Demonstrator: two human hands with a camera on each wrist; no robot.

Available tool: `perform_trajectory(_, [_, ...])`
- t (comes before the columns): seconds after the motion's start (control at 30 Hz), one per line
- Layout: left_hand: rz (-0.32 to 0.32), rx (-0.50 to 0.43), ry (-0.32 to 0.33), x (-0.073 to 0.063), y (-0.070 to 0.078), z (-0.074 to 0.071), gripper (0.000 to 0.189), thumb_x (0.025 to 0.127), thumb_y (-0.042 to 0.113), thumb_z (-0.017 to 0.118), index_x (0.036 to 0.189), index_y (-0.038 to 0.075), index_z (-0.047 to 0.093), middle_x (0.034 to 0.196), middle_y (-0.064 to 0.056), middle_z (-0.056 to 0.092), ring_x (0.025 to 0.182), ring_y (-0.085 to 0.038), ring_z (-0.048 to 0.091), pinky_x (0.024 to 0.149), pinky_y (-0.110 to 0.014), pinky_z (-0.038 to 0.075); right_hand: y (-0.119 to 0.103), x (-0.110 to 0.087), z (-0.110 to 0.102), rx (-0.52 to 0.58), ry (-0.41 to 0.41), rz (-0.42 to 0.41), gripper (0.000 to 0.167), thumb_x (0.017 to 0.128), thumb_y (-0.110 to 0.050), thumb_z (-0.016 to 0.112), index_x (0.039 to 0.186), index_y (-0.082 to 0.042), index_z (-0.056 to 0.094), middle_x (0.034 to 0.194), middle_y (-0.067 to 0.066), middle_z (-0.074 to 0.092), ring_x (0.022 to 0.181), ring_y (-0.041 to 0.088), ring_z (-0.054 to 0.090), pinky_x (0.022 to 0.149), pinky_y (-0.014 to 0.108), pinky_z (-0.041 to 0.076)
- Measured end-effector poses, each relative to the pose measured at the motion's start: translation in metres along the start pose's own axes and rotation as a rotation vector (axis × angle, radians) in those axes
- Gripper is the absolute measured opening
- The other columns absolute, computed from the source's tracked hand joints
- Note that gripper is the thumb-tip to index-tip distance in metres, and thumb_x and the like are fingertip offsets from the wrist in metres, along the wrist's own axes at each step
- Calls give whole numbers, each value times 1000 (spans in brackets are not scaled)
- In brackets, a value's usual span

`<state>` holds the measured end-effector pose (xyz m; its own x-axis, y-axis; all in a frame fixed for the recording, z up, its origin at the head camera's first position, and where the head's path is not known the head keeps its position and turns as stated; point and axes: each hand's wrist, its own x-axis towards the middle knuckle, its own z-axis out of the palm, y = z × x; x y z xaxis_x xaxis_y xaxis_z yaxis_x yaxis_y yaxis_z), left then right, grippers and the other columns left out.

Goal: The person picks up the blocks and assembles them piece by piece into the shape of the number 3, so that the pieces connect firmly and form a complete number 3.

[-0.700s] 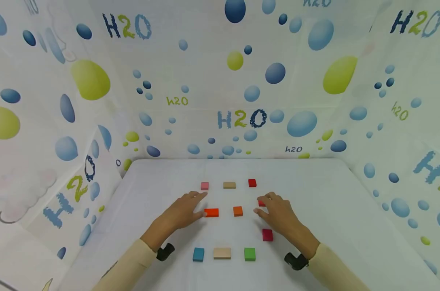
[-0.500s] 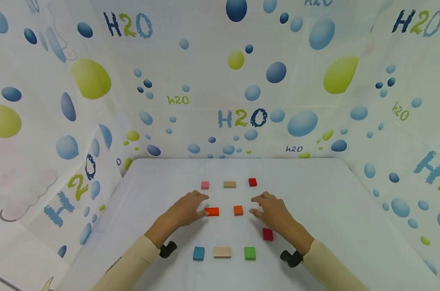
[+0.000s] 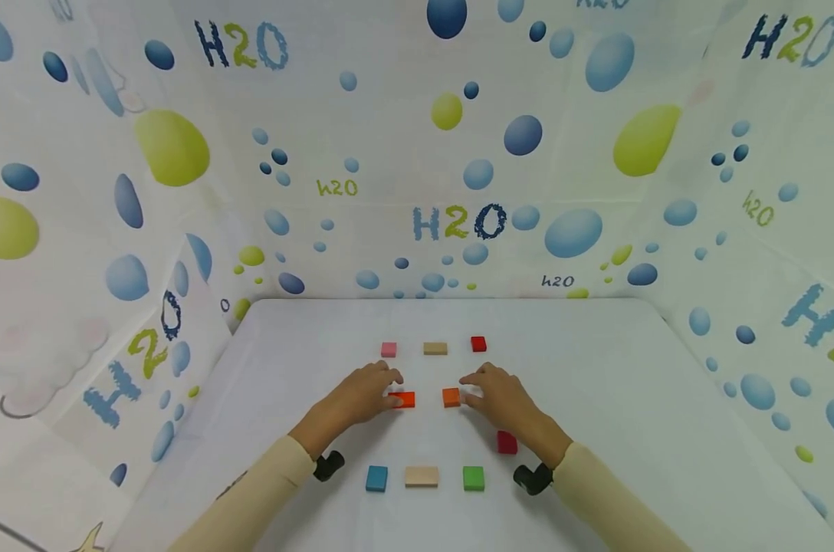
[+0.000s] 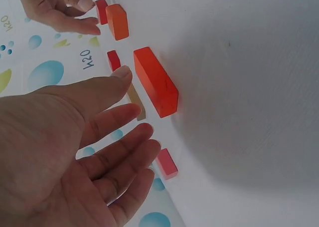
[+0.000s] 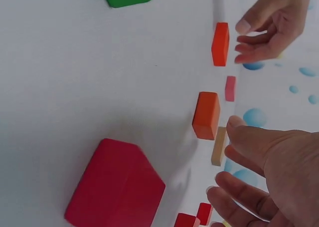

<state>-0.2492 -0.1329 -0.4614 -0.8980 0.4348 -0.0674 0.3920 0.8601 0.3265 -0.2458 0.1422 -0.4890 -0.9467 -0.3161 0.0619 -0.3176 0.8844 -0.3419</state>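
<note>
My left hand [image 3: 364, 394] hovers at a long red-orange block [image 3: 406, 399], its thumb overlapping the block's left end in the head view. In the left wrist view the fingers are relaxed and apart from that block [image 4: 155, 82]. My right hand [image 3: 503, 397] is just right of a square orange block [image 3: 451, 397], thumb and forefinger spread near its right side. The right wrist view shows a gap between the thumb and the orange block [image 5: 206, 115]. Neither hand holds anything. One red block [image 5: 187, 220] is hidden behind my right hand in the head view.
At the back stand a pink block [image 3: 389, 349], a tan block [image 3: 435, 348] and a red block [image 3: 478, 344]. A crimson block [image 3: 507, 442] lies by my right wrist. Nearer are blue [image 3: 376, 478], beige [image 3: 421, 477] and green [image 3: 473, 478] blocks on the white table [image 3: 596, 345].
My right hand has moved left, from over the red block to beside the square orange block. My left hand has shifted slightly right along the long block. The blocks have stayed in place.
</note>
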Motion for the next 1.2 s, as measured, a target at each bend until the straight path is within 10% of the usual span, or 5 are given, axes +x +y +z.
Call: perform_trajectory(1.2, [53,48,7,18,6,15,20,96,24,80,111,14,74,99,-5,64,91,-19,58,87,-35,56,-4,10,11,49,-1,-29,27,95,-27,81,122,-19,79,109,5,67,100,19,65,90,37,61])
